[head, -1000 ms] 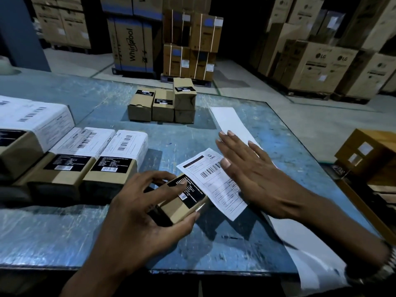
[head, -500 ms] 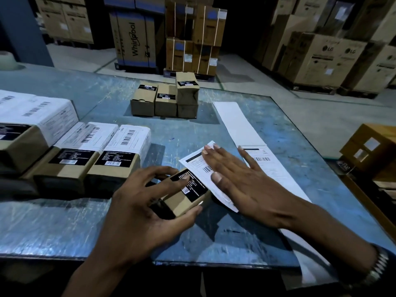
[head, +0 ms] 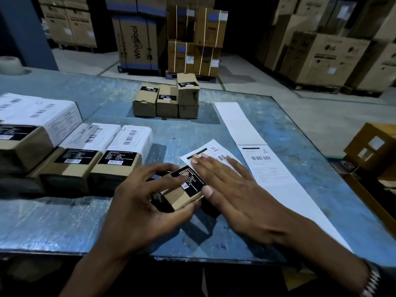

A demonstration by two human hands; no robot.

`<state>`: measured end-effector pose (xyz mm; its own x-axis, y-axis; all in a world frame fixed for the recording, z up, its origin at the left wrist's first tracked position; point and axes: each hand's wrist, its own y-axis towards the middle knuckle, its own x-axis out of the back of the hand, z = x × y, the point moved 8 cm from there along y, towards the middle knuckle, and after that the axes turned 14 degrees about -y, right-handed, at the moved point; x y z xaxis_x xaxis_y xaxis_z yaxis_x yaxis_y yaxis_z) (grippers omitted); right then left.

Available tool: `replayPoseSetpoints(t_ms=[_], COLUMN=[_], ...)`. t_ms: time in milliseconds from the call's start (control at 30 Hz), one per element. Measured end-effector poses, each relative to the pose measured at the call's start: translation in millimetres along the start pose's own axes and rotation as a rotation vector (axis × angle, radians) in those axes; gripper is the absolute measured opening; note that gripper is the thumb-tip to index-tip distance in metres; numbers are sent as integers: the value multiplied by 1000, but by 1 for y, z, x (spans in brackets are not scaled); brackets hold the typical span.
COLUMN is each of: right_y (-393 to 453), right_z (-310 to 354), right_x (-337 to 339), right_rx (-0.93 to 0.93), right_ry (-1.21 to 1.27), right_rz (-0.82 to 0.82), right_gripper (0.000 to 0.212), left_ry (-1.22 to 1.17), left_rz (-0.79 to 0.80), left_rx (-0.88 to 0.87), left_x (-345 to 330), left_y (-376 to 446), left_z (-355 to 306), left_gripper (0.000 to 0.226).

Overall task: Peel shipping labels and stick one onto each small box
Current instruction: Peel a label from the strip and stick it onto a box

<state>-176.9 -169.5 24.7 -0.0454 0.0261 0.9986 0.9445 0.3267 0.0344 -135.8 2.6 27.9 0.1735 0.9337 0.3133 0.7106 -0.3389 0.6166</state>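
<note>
One small box (head: 182, 192) gripped by curled left hand (head: 139, 202), flat right hand (head: 233, 189) pressing shipping label (head: 211, 154) lying just right, fingers straight.

Both forearms are bare all the way down, no sleeves and no gloves on either the left hand (head: 137, 202) or the right hand (head: 240, 189). Fingernails look short and unpainted. Only thing worn is a silvery metal link watch band (head: 371, 280) on the right wrist, watch face not visible
</note>
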Motion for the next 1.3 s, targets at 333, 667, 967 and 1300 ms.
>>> replayPoseSetpoints(t_ms=[333, 667, 967, 1300], right_y=[-4, -1, 3, -1], right_z=[-54, 1, -73, -102], right_x=[-2, -5, -14, -17], right_rx=[-187, 23, -237, -551], right_ry=[-121, -60, 206, 1343], right_rz=[-68, -100, -64, 46], right_gripper=[73, 66, 71, 56], left_ry=[-8, 12, 29, 16], left_rz=[4, 13, 24, 17], left_rx=[17, -17, -27, -100], left_x=[0, 0, 0, 2], left_y=[1, 1, 1, 2], left_z=[2, 0, 1, -13], left_gripper=[52, 50, 52, 44])
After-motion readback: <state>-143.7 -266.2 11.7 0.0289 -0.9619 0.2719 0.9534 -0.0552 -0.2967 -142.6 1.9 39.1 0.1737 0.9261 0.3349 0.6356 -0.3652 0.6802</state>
